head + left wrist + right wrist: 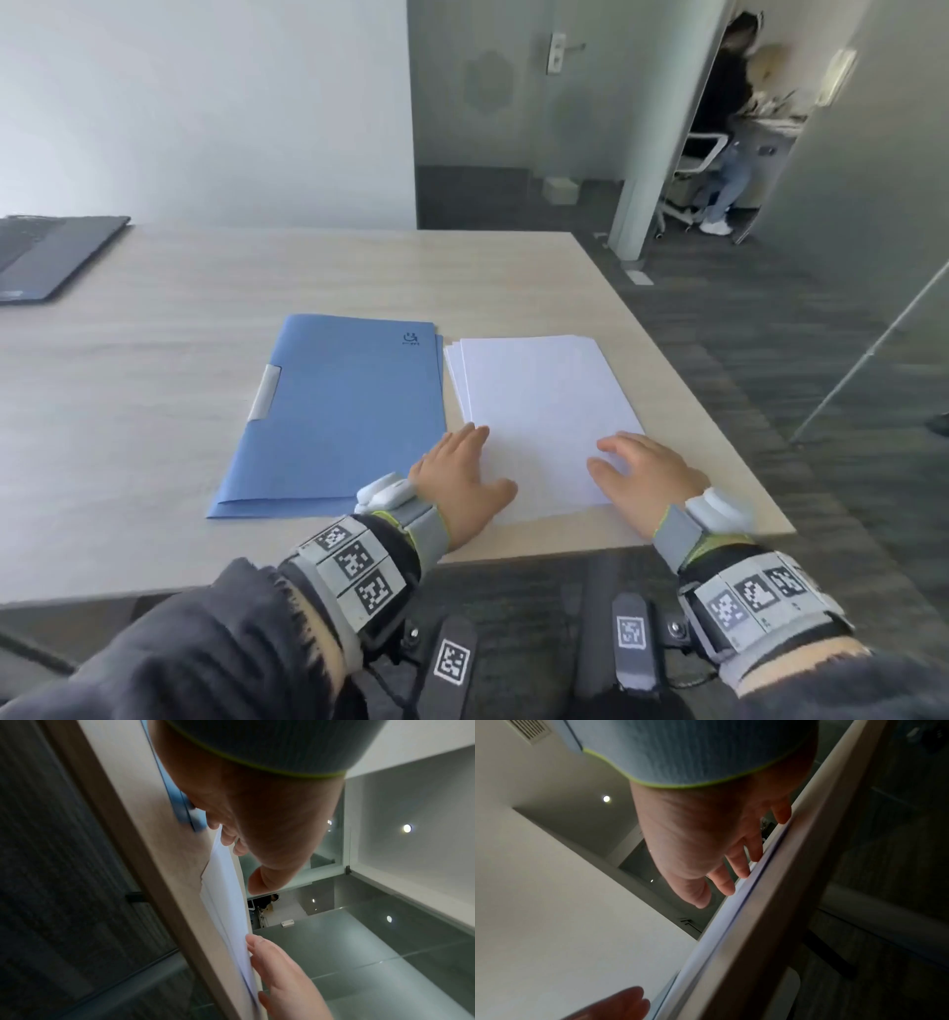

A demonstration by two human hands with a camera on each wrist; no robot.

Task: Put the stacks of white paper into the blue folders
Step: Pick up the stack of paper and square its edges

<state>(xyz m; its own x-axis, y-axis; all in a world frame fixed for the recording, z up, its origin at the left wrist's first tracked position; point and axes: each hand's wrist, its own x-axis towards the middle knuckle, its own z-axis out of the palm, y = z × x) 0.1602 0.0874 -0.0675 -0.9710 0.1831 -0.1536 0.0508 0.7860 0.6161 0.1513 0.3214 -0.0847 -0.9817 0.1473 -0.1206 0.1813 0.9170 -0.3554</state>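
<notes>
The paper (pixel 544 411) lay on the table (pixel 154 411), just right of the closed folders (pixel 339 411). My left hand (pixel 457 478) and right hand (pixel 647 470) rested on it with fingers relaxed, gripping nothing. Light, floppy and apt to fan out, I judged; best lifted by both side edges.

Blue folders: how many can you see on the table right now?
2. The top blue folder lies closed left of the paper stack; a second folder's edge peeks out beneath it at the right. More could be hidden underneath.
</notes>
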